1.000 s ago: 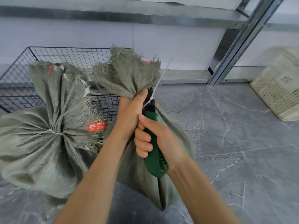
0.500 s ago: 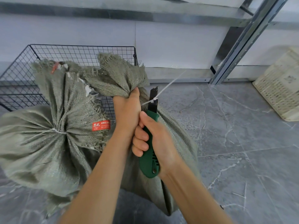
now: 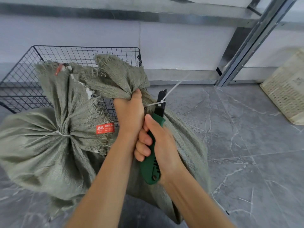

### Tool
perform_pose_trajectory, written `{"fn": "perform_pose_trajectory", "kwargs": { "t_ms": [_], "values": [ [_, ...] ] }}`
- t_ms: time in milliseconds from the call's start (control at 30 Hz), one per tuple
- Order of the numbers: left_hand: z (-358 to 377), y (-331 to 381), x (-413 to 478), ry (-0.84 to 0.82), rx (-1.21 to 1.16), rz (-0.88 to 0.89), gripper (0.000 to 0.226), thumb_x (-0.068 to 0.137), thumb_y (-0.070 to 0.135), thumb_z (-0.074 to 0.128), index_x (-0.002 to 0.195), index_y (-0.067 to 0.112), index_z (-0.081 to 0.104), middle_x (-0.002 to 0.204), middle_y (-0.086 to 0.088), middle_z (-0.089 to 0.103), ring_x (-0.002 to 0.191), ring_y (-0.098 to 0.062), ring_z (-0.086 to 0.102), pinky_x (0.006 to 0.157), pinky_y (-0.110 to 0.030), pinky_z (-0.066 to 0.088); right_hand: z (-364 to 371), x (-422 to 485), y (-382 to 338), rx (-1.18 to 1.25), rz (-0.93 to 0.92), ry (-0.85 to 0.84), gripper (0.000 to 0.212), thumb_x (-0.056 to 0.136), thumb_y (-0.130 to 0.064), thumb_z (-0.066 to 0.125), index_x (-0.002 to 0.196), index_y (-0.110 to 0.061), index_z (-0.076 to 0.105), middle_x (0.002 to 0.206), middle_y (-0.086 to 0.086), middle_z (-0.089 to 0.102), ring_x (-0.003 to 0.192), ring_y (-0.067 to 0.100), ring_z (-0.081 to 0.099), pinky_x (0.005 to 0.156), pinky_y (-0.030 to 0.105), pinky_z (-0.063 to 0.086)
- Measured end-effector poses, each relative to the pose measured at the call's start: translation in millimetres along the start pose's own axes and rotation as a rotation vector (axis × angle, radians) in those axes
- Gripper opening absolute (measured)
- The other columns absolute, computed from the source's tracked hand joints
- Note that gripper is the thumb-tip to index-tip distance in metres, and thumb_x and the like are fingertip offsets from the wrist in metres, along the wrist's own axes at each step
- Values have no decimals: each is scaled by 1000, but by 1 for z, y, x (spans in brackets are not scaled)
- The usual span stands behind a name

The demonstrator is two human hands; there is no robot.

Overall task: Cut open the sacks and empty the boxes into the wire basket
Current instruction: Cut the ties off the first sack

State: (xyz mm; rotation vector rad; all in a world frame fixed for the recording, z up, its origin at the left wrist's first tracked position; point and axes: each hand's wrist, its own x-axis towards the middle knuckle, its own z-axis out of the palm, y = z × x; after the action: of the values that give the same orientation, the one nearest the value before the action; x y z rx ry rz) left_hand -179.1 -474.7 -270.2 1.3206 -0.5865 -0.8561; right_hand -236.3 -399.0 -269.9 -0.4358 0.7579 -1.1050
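Two grey-green woven sacks stand on the floor in front of me. My left hand (image 3: 129, 111) grips the gathered neck of the nearer sack (image 3: 184, 145). My right hand (image 3: 158, 145) holds a green-handled knife (image 3: 152, 155), its dark blade up against the white zip tie (image 3: 160, 102) round that neck; the tie's tail sticks out up and to the right. The second sack (image 3: 41, 145), tied with white string and bearing a red label, lies to the left. Behind both stands the black wire basket (image 3: 32, 74).
A metal shelf frame (image 3: 243, 46) runs along the white wall, with a slanted upright at the right. A cream woven basket (image 3: 286, 89) sits at the far right on the grey marbled floor.
The knife blade has slid to the right of the sack neck, up under the zip tie. My left hand has pulled the neck lower and leftward; the basket's back wall shows more.
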Motion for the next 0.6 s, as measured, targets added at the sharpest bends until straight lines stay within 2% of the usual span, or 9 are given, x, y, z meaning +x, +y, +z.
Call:
{"fn": "perform_pose_trajectory", "kwargs": {
  "t_ms": [67,133,267,433,500,600],
  "values": [
    [-4,-4,4,200,-27,47,26,84,-9,51,100,4,66,104,1,69,101,-11,62,90,-21,49,2,3,0,-17,-109,80,42,98,-23,47,57,-18,42,46,-2,33,34,10,31,36,20,30],
    [-8,-4,6,325,-72,50,36,81,-10,48,115,-9,59,121,-11,61,115,-20,57,102,-33,44,4,4,0,-24,-164,115,42,98,-23,48,57,-17,39,48,-1,32,36,11,31,36,21,30],
    [-5,-4,8,309,-66,64,36,83,-9,48,117,-10,58,124,-13,60,117,-21,57,104,-34,43,4,3,-5,-38,-146,87,39,98,-23,49,61,-15,37,48,-1,33,36,11,31,36,22,30],
    [-2,-1,5,316,-27,102,36,87,-6,49,122,-6,56,126,-9,58,118,-16,54,100,-20,41,1,1,-9,-93,-166,90,39,97,-23,49,61,-14,38,48,0,34,36,11,31,37,22,30],
    [-1,-1,4,308,-14,133,35,88,-5,49,122,-4,57,125,-9,59,118,-16,54,100,-21,42,0,0,-10,-142,-189,87,38,96,-23,51,61,-13,39,49,1,35,37,12,32,38,23,30],
    [2,0,-2,287,28,146,31,90,-1,50,120,-3,57,115,2,58,108,-7,52,85,-7,42,-2,-1,-14,-277,-279,92,32,94,-17,54,65,-10,43,50,4,41,39,15,35,40,24,32]
  ]
}}
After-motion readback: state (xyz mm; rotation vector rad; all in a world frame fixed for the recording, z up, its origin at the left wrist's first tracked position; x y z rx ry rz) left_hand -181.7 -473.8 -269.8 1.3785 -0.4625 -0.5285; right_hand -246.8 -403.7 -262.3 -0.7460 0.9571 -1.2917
